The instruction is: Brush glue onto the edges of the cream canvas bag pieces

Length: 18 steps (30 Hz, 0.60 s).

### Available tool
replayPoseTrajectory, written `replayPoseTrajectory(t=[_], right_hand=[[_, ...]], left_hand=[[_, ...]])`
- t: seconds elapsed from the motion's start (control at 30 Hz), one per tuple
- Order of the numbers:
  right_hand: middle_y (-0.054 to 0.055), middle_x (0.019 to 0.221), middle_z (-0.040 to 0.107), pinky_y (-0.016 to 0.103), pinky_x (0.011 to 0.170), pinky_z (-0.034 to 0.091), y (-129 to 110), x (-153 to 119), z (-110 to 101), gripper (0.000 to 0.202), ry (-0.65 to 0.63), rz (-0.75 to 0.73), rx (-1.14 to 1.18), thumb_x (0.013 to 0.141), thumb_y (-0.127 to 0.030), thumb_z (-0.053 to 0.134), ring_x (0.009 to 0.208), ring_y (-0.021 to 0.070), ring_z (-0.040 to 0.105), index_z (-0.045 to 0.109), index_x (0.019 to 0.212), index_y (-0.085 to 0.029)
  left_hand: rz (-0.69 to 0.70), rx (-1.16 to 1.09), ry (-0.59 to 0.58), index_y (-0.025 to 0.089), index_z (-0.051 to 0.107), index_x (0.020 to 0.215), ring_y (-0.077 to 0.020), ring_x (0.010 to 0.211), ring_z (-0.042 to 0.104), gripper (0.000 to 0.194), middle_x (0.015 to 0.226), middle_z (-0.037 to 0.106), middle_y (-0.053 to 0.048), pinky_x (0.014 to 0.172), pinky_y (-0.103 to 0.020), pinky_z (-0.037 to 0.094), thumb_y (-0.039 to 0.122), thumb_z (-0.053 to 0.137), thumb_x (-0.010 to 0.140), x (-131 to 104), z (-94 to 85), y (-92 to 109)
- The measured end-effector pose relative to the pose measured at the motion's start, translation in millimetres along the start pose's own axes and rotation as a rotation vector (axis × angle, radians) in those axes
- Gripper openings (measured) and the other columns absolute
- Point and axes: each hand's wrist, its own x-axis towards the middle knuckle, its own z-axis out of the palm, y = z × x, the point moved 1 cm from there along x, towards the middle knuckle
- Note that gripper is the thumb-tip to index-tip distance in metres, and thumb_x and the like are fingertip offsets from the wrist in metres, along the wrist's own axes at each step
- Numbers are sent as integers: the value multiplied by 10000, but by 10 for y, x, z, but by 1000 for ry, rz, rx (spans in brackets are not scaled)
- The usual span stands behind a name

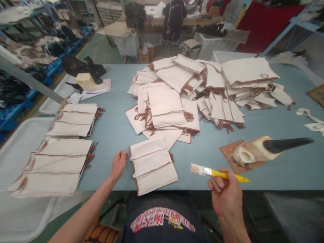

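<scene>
Head view: the folded cream pouch (153, 165) lies between my 2 hands, 1 corner just over the table's (106, 141) near edge, long axis roughly away from me. My left hand (119, 165), fingers curled in with nothing showing, is nearer; my right hand (226, 192) grips the yellow-handled brush (216, 173).

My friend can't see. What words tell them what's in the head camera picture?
A person's right hand holds a yellow brush at a table, and the left hand is beside a cream cloth with brown edging. Behind is a messy pile of similar cloths, with two stacks at left and a pale container on a board at right.
</scene>
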Motion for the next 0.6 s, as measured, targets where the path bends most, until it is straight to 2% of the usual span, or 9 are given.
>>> replayPoseTrajectory(t=[0.07,0.17,0.3,0.43,0.6], right_hand=[[-159,452,352,219,451,318,34,32,-3,303,-21,-5,-22,803,-479,728,366,56,279,574,850,-222],[-162,460,350,221,450,318,52,73,48,327,-60,6,-32,790,-495,748,369,56,270,578,855,-223],[-162,463,337,222,458,323,34,78,187,325,-118,-1,-43,801,-501,742,374,59,275,576,856,-227],[-160,473,333,232,463,320,35,27,297,341,-170,-38,-50,830,-532,724,377,63,277,575,865,-228],[-161,470,342,223,459,321,60,-48,332,367,-152,-18,-26,808,-544,753,377,62,274,579,874,-228]], left_hand=[[-99,-25,-97,155,673,1260,-216,965,732,321,1187,724,-86,825,-402,648,384,673,1036,-162,59,-171],[-152,-30,-171,154,678,1249,-213,964,734,313,1183,728,-87,828,-402,648,384,672,1037,-275,225,-258],[-121,58,-135,155,680,1254,-243,1044,723,320,1227,718,-91,898,-446,633,385,680,1030,-151,320,-162],[-71,188,-133,168,677,1276,-266,1133,700,323,1303,695,-105,966,-487,610,360,700,1016,-48,286,-28],[-62,229,-156,171,681,1268,-274,1159,687,316,1320,687,-108,987,-501,597,358,701,1014,-84,212,76]])
